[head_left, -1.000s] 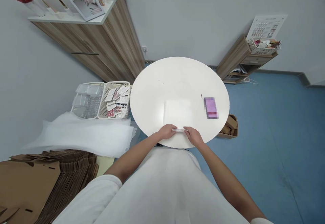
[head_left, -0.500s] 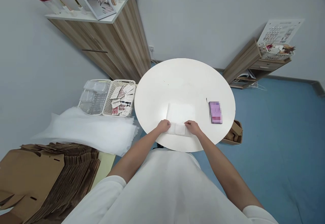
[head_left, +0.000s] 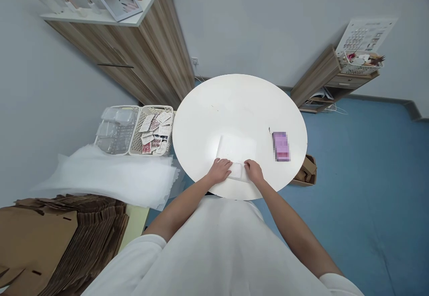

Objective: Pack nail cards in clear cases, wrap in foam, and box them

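- Round white table [head_left: 234, 103]: smooth, matte top, faintly glossy near the middle.
- Thin white sheet [head_left: 237, 148]: rectangular, soft-looking, lying flat on the table's near half; its near edge is folded into a narrow padded band between the hands.
- Left hand [head_left: 221, 171]: fingers curled down on the band's left end, pressing it.
- Right hand [head_left: 254, 171]: pressing the right end likewise.
- Small pink rectangular item [head_left: 280, 145]: blurred, right of the sheet, apart.

White foam sheet [head_left: 236, 149] flat on table [head_left: 234, 103], near edge folded over small flat packet [head_left: 237, 171]. I see packet only partly, between both grips, near table's front rim.
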The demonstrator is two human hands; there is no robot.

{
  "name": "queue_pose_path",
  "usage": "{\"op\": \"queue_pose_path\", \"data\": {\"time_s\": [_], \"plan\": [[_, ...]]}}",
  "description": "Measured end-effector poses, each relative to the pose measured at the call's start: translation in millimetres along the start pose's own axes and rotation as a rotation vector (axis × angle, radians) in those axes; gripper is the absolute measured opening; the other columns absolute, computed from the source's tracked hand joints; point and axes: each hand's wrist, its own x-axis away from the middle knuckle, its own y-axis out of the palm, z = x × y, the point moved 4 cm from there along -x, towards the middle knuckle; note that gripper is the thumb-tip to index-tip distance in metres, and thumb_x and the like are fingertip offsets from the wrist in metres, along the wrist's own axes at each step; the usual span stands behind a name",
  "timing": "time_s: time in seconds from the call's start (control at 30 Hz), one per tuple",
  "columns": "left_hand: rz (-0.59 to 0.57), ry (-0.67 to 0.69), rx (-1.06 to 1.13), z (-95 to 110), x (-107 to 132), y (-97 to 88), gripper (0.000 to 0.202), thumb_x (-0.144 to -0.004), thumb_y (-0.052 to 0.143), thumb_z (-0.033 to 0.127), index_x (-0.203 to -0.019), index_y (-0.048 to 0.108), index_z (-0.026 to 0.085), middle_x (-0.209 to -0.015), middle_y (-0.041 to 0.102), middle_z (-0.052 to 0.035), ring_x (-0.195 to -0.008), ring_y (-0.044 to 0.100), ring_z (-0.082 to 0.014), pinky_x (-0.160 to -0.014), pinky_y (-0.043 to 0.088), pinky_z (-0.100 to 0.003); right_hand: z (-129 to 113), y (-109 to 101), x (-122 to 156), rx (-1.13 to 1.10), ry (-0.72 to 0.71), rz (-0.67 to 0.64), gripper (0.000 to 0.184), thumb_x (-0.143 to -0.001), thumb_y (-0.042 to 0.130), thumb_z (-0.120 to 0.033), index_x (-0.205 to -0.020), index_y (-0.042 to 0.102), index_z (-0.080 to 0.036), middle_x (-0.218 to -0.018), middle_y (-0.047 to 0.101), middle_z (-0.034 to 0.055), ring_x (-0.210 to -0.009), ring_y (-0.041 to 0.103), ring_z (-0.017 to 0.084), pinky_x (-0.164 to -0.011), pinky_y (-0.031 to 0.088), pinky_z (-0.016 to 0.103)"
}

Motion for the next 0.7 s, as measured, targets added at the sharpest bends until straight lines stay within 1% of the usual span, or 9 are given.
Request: {"op": "queue_pose_path", "data": {"time_s": [0.03,0.1,0.17,0.23,0.3,0.4,0.5,0.6,0.7], "plan": [[-0.009,0.007,-0.007,-0.3,0.0,0.5,0.034,-0.082,0.039,0.030,-0.114,0.042,0.023,-0.115,0.050,-0.0069,-0.110,0.040,-0.0227,-0.095,0.020,-0.042,-3.2,-1.8,3.7,0.066,-0.044,0.047,0.026,-0.079,0.037,-0.016,-0.097,0.056,-0.020,-0.097,0.059,0.0072,-0.089,0.053,0.018,-0.073,0.040,0.030],[-0.027,0.034,-0.018,-0.4,0.5,0.4,0.039,-0.080,0.042,0.037,-0.116,0.041,0.022,-0.116,0.048,-0.0085,-0.112,0.038,-0.0243,-0.095,0.019,-0.042,-12.7,-1.6,14.1,0.182,-0.215,0.083,0.025,-0.080,0.038,-0.015,-0.099,0.054,-0.019,-0.109,0.054,0.0104,-0.103,0.047,0.022,-0.083,0.036,0.036],[-0.051,0.063,-0.030,-0.2,1.4,0.0,0.052,-0.075,0.047,0.046,-0.119,0.038,0.020,-0.118,0.046,-0.0105,-0.113,0.036,-0.0265,-0.096,0.018,-0.043,-22.3,4.8,26.4,0.247,-0.426,0.024,0.021,-0.078,0.046,-0.022,-0.098,0.053,-0.019,-0.122,0.046,0.0111,-0.115,0.037,0.025,-0.091,0.030,0.041],[-0.081,0.078,-0.044,0.0,2.0,0.7,0.066,-0.067,0.054,0.052,-0.121,0.036,0.019,-0.121,0.043,-0.0118,-0.114,0.035,-0.0283,-0.096,0.016,-0.044,-26.9,12.7,35.0,0.280,-0.535,-0.050,0.029,-0.072,0.056,-0.030,-0.099,0.050,-0.019,-0.131,0.036,0.0118,-0.121,0.029,0.027,-0.094,0.027,0.043],[-0.110,0.066,-0.059,-0.1,1.9,2.4,0.071,-0.063,0.059,0.049,-0.122,0.034,0.020,-0.121,0.043,-0.0120,-0.112,0.036,-0.0285,-0.096,0.016,-0.043,-27.3,18.8,36.1,0.300,-0.509,-0.087,0.037,-0.067,0.060,-0.030,-0.099,0.048,-0.018,-0.133,0.033,0.0133,-0.120,0.030,0.028,-0.092,0.030,0.043],[-0.123,0.033,-0.062,0.0,0.9,3.5,0.066,-0.064,0.060,0.038,-0.122,0.034,0.020,-0.120,0.044,-0.0115,-0.109,0.039,-0.0272,-0.094,0.020,-0.041,-28.7,22.7,32.2,0.306,-0.439,-0.100,0.035,-0.067,0.058,-0.022,-0.099,0.046,-0.018,-0.128,0.038,0.0146,-0.114,0.038,0.027,-0.088,0.034,0.039],[-0.124,0.039,-0.037,1.5,1.2,1.0,0.060,-0.064,0.059,0.038,-0.117,0.040,0.019,-0.114,0.047,-0.0111,-0.103,0.042,-0.0271,-0.091,0.023,-0.040,-32.6,20.6,33.7,0.285,-0.424,-0.107,0.034,-0.067,0.055,-0.022,-0.099,0.045,-0.017,-0.123,0.043,0.0148,-0.108,0.042,0.026,-0.086,0.034,0.037],[-0.160,0.088,0.008,4.3,4.0,-1.2,0.050,-0.063,0.058,0.042,-0.107,0.049,0.020,-0.105,0.051,-0.0084,-0.100,0.044,-0.0263,-0.089,0.027,-0.040,-33.5,16.9,42.0,0.244,-0.378,-0.166,0.032,-0.069,0.050,-0.027,-0.099,0.043,-0.017,-0.104,0.053,0.0098,-0.091,0.051,0.022,-0.077,0.037,0.033],[-0.191,0.081,0.063,5.3,6.0,-1.7,0.040,-0.066,0.054,0.044,-0.100,0.054,0.023,-0.107,0.049,-0.0064,-0.102,0.043,-0.0253,-0.085,0.032,-0.038,-32.4,13.1,48.2,0.209,-0.318,-0.214,0.026,-0.072,0.046,-0.028,-0.096,0.044,-0.018,-0.086,0.056,0.0035,-0.077,0.051,0.018,-0.070,0.037,0.030]]}}
